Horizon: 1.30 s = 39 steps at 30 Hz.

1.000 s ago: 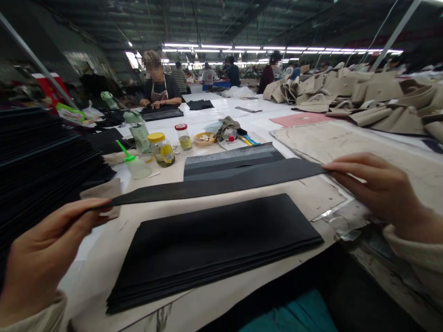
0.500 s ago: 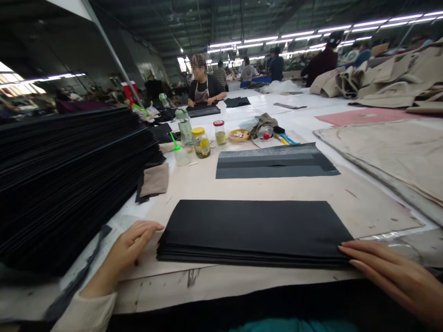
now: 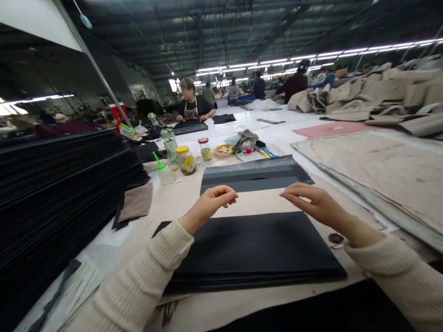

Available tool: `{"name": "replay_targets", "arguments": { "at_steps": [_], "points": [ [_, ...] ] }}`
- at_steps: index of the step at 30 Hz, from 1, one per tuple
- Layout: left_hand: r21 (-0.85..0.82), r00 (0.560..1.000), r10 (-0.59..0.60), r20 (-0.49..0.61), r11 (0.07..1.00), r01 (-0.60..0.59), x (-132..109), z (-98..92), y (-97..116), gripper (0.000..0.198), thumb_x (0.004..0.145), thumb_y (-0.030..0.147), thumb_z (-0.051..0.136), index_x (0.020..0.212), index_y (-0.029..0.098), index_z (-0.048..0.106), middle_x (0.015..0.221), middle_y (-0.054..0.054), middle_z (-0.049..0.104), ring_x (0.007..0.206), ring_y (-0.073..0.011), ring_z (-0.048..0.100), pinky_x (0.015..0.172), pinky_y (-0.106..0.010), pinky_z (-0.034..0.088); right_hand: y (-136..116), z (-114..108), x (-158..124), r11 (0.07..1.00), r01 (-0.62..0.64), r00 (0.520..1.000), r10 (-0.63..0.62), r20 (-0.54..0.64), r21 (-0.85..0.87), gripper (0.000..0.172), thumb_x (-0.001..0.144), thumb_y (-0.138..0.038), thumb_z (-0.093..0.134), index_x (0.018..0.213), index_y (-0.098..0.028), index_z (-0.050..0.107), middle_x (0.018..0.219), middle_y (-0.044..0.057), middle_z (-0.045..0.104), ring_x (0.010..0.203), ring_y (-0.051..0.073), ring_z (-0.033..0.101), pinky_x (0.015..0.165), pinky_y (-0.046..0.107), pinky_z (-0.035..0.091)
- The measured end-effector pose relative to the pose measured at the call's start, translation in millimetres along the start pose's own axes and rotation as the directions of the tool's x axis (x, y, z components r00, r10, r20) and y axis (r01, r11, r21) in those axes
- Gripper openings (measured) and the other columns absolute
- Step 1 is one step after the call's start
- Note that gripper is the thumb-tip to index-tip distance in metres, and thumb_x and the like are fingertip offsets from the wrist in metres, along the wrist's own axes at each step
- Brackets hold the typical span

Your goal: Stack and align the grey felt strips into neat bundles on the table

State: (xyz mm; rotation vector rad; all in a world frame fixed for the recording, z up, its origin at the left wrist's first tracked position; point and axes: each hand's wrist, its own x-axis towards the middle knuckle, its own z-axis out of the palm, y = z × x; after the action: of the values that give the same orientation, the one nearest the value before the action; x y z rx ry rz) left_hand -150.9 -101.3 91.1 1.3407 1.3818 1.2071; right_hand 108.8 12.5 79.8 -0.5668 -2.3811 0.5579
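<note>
**Both hands lift off the black stack**

Half a second ago the two hands lay flat at the ends of the stack of black cloth sheets (image 3: 256,249), one at each side. Now they are up in the air over its far edge, close to the middle of the frame.

The left hand (image 3: 212,203) is loosely curled, with the fingertips tucked in near the thumb. The right hand (image 3: 311,203) points toward it, thumb and first finger nearly touching. Nothing shows in either hand (a thread would be too thin to see here), so the grip is narrow and looks empty. The long black strip that both hands held up a second ago is gone from them.

The black stack lies flat in the lower middle of the frame, on the table (image 3: 259,205) with its tan cover. Its edges look neat and lined up. So the squaring-up of the stack looks done, and the hands are free.

Just past the hands lie the grey strips (image 3: 252,177). Farther back stand a squeeze bottle (image 3: 164,173) with a green spout, a yellow-lidded jar (image 3: 186,160) and a small bowl (image 3: 224,150). A tall pile of black sheets (image 3: 51,193) fills the left of the frame. A big beige cloth (image 3: 380,170) lies at the right. A co-worker (image 3: 190,103) works at the far end, upper middle.
</note>
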Motion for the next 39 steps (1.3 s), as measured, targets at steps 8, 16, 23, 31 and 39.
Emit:
{"name": "replay_targets", "arguments": {
  "at_steps": [8,16,23,31,39],
  "points": [
    [-0.605,0.983,-0.141,0.122,0.774,0.186,84,49.5,-37,0.03,0.065,0.042,0.069,0.069,0.015,0.053,0.064,0.004,0.049,0.056,-0.0048,0.046,0.058,-0.018,0.039,27,47,81,0.931,-0.005,0.989,0.058,-0.136,0.365,0.023,0.079,-0.035,0.054,0.083,-0.015,0.064,0.08,0.004,0.062,0.076,0.013,0.057,0.069,0.026,0.045],
    [-0.776,0.935,-0.132,0.328,0.526,0.347,85,48.1,-66,0.045,0.066,0.056,0.061,0.079,0.013,0.059,0.077,-0.003,0.056,0.075,-0.0137,0.054,0.071,-0.028,0.044,37,72,78,0.879,-0.003,0.994,0.054,-0.093,0.477,0.014,0.078,-0.026,0.055,0.078,-0.015,0.064,0.077,0.002,0.058,0.069,0.01,0.055,0.061,0.022,0.044],
    [-0.762,0.92,-0.145,0.365,0.522,0.384,88,48.3,-68,0.045,0.065,0.054,0.063,0.086,0.014,0.061,0.078,-0.002,0.058,0.075,-0.0138,0.054,0.072,-0.029,0.045,27,65,73,0.924,0.113,0.987,-0.063,-0.147,0.365,0.009,0.078,-0.018,0.055,0.078,-0.016,0.064,0.077,0.002,0.058,0.072,0.01,0.053,0.067,0.022,0.043],
    [-0.728,0.923,-0.22,0.316,0.568,0.384,86,51.5,-67,0.042,0.067,0.051,0.063,0.089,0.016,0.062,0.092,-0.004,0.06,0.082,-0.015,0.055,0.074,-0.029,0.044,22,63,70,0.943,0.127,0.984,-0.082,-0.157,0.306,0.008,0.077,-0.015,0.055,0.078,-0.016,0.063,0.078,0.002,0.058,0.075,0.011,0.053,0.071,0.022,0.042],
    [-0.727,0.946,-0.241,0.215,0.607,0.32,91,52.4,-76,0.032,0.07,0.046,0.063,0.086,0.018,0.062,0.086,-0.002,0.061,0.079,-0.0131,0.053,0.075,-0.028,0.04,25,66,70,0.975,0.149,0.977,-0.12,-0.175,0.164,0.011,0.078,-0.013,0.052,0.077,-0.016,0.062,0.077,0.003,0.058,0.077,0.012,0.052,0.072,0.024,0.041]
  ]
}}
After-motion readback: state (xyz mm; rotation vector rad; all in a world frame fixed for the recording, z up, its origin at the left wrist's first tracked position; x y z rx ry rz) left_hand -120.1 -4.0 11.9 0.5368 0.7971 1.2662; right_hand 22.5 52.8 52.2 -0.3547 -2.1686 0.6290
